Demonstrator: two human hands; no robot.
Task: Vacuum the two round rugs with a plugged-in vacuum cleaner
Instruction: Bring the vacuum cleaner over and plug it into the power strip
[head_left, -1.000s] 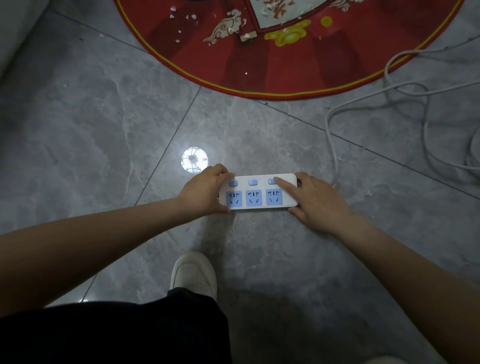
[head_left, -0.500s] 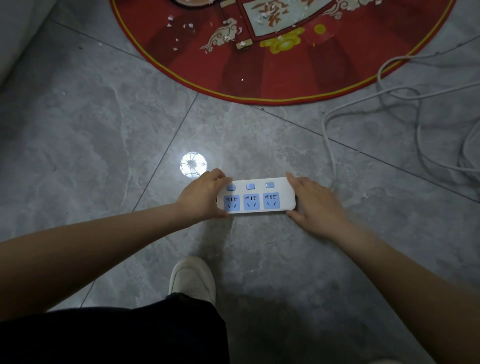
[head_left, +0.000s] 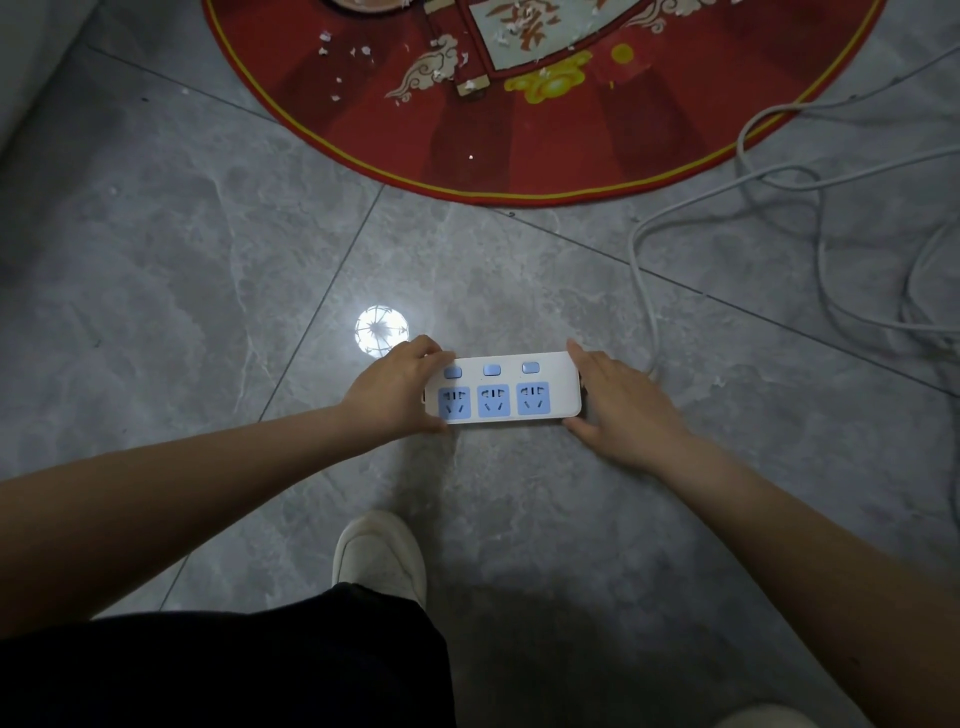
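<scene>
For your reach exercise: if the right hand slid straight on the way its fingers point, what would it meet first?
Probably bare grey floor tile, then the red round rug; the right hand already touches the power strip beside it.

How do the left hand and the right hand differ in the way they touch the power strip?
The left hand curls round the left end of the power strip, its fingertips lying over the top face; the right hand lies flatter, fingers nearly straight against the right end. Both touch the strip, which lies on the floor.
</scene>
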